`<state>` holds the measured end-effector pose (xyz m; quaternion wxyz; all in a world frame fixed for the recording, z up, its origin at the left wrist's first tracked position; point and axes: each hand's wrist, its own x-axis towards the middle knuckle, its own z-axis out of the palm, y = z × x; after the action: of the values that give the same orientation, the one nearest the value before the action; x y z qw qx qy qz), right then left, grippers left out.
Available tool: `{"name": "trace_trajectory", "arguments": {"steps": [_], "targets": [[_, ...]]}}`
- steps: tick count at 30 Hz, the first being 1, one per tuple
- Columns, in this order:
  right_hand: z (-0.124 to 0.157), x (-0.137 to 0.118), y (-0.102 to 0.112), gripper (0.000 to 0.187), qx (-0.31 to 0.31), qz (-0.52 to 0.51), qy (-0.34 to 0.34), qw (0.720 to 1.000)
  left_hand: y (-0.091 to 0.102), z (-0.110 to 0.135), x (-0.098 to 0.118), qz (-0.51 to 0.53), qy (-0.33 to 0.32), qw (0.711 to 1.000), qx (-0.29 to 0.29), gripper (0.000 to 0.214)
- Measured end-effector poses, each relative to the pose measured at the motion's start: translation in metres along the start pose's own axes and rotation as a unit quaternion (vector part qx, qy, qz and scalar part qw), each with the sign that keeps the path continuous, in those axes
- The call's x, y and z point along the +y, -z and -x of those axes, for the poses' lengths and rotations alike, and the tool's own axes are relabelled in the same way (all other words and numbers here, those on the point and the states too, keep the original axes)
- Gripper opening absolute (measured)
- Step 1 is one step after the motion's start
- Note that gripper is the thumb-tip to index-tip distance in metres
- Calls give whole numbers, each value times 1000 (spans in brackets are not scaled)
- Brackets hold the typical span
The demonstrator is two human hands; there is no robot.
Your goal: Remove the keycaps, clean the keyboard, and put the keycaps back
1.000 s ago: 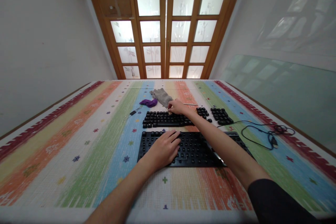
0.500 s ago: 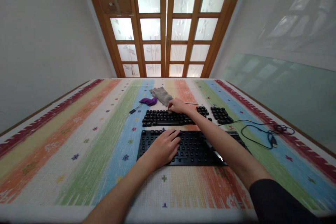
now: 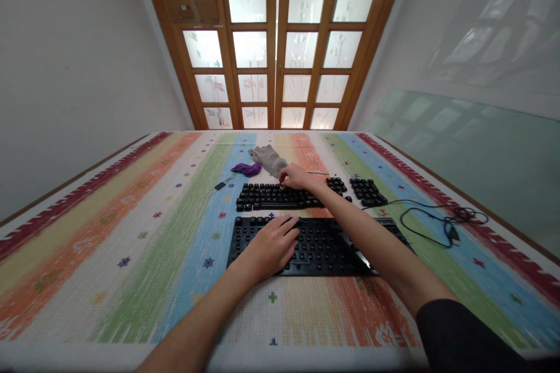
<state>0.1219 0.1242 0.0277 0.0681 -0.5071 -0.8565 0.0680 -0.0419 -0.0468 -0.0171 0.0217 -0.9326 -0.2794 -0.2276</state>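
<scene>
A black keyboard [image 3: 332, 256] lies near the table's front, most of its keycaps off and its key stems bare. My left hand [image 3: 275, 245] rests palm down on its left half, fingers stretched out. Just behind it, loose black keycaps [image 3: 258, 193] are laid out in keyboard order. My right hand [image 3: 295, 177] reaches over to the top row of those keycaps, thumb and forefinger pinched at what looks like a small black keycap, mostly hidden by the fingers. A few caps remain on the keyboard's top left row.
A grey cloth [image 3: 268, 158] and a purple cloth [image 3: 247, 169] lie behind the keycaps. A small tool with a black handle [image 3: 220, 185] is at their left. More keycaps [image 3: 367, 192] form a number block on the right, beside a coiled USB cable [image 3: 452, 222]. Striped cloth covers the table.
Both hands stay nearly in place. The whole view has shifted very slightly; no object has visibly moved on the table.
</scene>
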Motion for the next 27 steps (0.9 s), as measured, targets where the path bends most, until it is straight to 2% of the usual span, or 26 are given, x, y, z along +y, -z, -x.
{"name": "trace_trajectory", "arguments": {"steps": [27], "targets": [[2,-4,-2,29,-3,6,8,1000,0,0,1,2,4,1000,-2,23]]}}
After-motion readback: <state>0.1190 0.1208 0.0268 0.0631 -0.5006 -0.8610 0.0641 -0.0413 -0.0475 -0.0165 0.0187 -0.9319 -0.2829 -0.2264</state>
